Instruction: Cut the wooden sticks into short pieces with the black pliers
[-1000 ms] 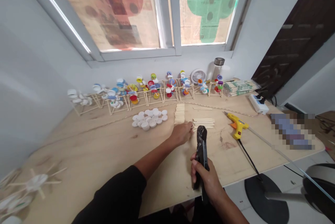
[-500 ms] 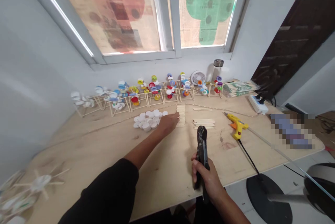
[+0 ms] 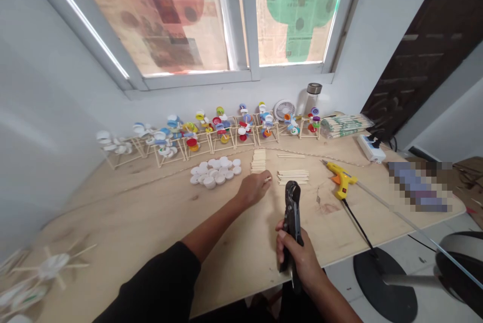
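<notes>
My left hand [image 3: 253, 190] is closed on a short wooden stick [image 3: 267, 179], whose pale end shows at the fingertips. Just beyond it lies a stack of short wooden sticks [image 3: 258, 158]. White bottle caps [image 3: 210, 182] are heaped to the left of that hand. My right hand [image 3: 300, 255] grips a black pair of pliers [image 3: 292, 207] by the handles, with the head pointing away from me. Whether the jaws are apart cannot be made out. Longer wooden sticks [image 3: 293, 177] lie in a bundle just past the pliers' head.
Stick frames with colourful cap wheels [image 3: 222, 129] line the wall. To the right are a yellow glue gun [image 3: 341, 180], a power strip [image 3: 372, 149] and packed sticks [image 3: 345, 126]. A fan [image 3: 285, 110] and bottle [image 3: 313, 99] stand behind. A spoked cap wheel [image 3: 54, 265] lies left.
My left hand has moved from the short-stick stack toward me and slightly right, with a stick now in its fingers. My right hand and the pliers stay nearly still.
</notes>
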